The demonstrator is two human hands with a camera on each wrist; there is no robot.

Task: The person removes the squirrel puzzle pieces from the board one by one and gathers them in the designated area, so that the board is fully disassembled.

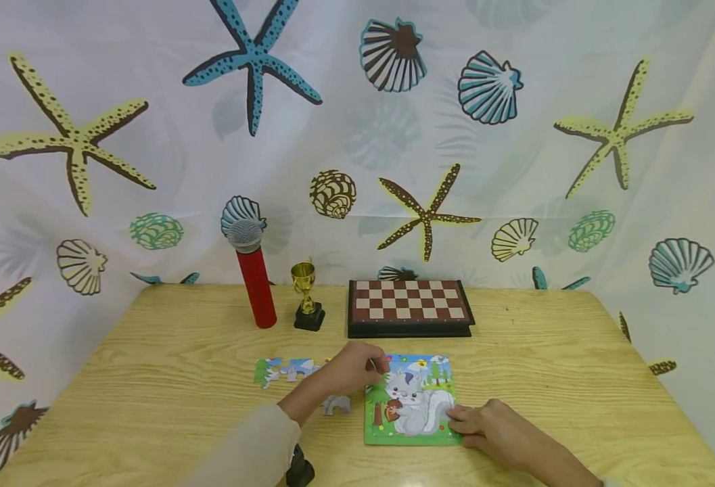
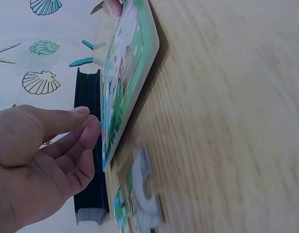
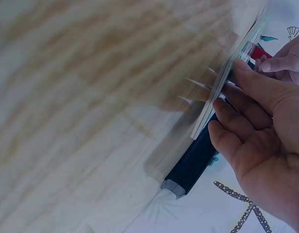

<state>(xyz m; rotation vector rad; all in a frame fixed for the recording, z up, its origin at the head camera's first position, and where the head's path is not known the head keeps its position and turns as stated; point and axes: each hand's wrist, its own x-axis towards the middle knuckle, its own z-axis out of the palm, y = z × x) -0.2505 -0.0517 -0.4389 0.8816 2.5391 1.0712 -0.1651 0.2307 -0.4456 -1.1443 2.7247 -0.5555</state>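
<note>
A squirrel jigsaw puzzle [image 1: 414, 406] with a green border lies in front of me on the table. My right hand [image 1: 497, 429] grips its lower right edge, thumb on the picture and fingers along the side. At the puzzle's upper left corner is my left hand [image 1: 351, 368], its fingers loosely bent. In the left wrist view the left hand [image 2: 47, 155] has thumb and forefinger close together, with nothing showing between them. Loose puzzle pieces [image 1: 299, 368] lie left of the puzzle, partly hidden behind the left hand, and a grey piece [image 1: 336, 405] lies below that wrist.
Behind the puzzle stands a black-sided chessboard box [image 1: 410, 304]. A gold trophy cup [image 1: 305, 291] on a black base and a red microphone [image 1: 255, 277] stand upright at the back left. A patterned cloth [image 1: 345, 135] hangs behind the wooden table [image 1: 546, 358].
</note>
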